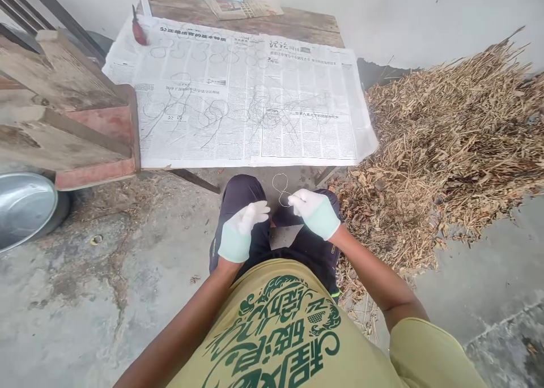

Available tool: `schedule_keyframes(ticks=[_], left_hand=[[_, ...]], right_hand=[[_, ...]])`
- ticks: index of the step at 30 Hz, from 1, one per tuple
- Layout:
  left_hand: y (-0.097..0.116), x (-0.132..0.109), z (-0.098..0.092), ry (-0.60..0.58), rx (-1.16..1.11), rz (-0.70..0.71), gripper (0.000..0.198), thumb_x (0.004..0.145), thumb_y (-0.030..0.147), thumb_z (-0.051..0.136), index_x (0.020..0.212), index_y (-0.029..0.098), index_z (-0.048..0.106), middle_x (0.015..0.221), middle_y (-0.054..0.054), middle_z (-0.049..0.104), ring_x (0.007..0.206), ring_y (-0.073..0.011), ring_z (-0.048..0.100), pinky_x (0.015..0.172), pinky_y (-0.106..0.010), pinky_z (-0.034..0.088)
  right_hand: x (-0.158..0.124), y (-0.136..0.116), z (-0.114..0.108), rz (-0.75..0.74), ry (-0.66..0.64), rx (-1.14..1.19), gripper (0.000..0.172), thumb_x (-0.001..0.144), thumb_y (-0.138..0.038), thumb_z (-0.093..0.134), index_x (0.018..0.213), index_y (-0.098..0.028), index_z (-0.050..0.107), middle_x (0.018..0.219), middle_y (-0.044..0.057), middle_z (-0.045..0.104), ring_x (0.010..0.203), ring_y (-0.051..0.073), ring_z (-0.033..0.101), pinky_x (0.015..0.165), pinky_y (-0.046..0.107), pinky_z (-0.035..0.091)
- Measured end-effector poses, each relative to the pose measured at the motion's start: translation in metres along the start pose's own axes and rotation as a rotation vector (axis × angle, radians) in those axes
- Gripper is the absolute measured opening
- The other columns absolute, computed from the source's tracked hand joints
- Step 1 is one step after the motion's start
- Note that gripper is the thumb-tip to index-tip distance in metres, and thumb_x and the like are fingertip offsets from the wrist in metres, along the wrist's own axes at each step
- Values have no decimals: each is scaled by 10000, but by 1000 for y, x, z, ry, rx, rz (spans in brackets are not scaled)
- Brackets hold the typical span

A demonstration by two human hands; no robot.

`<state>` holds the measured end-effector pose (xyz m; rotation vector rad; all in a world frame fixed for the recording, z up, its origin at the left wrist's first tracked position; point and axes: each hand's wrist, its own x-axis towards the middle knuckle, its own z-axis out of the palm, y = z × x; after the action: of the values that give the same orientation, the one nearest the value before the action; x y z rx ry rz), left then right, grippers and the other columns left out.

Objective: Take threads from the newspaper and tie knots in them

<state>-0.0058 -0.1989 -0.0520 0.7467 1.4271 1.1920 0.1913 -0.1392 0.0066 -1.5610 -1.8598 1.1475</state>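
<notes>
My right hand (312, 209), in a white and mint-green glove, pinches a thin wire (282, 192) bent into a figure eight. The wire stands up from the fingertips above the gap between my knees. To its left, my left hand (244, 226) wears a matching glove; its fingers are stretched out and nothing shows in them. Ahead of both hands, newspaper sheets (242, 150) cover a wooden table. Several thin wire pieces (215, 113) lie on the paper, some in rings along the top, others in tangled loops nearer me.
A dark red, pointed object (139, 32) lies at the paper's upper left corner. Left of the table stands a wooden chair (97, 116), with a metal basin (25, 212) below it. Dry straw (442, 122) is heaped on the right. A folded newspaper (242, 8) lies at the table's back.
</notes>
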Motion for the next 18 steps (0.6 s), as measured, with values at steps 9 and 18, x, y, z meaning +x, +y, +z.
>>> schedule_keyframes(ticks=[9,18], left_hand=[[-12,33,-35,117,281,-48,698,821,752,557,976,109,780,917,-155,806,813,-268,753,869,-423,591],[-21,52,-43,164,435,-18,684,786,784,507,865,160,776,855,-126,801,740,-273,728,825,-429,583]], right_hand=[[33,-3,-69,-45,127,-160,359,996,-290,547,656,-189,597,616,-28,646,615,116,593,697,241,425],[145,-2,-163,-37,316,-202,303,978,-238,544,686,-170,582,612,2,619,574,123,549,657,262,420]])
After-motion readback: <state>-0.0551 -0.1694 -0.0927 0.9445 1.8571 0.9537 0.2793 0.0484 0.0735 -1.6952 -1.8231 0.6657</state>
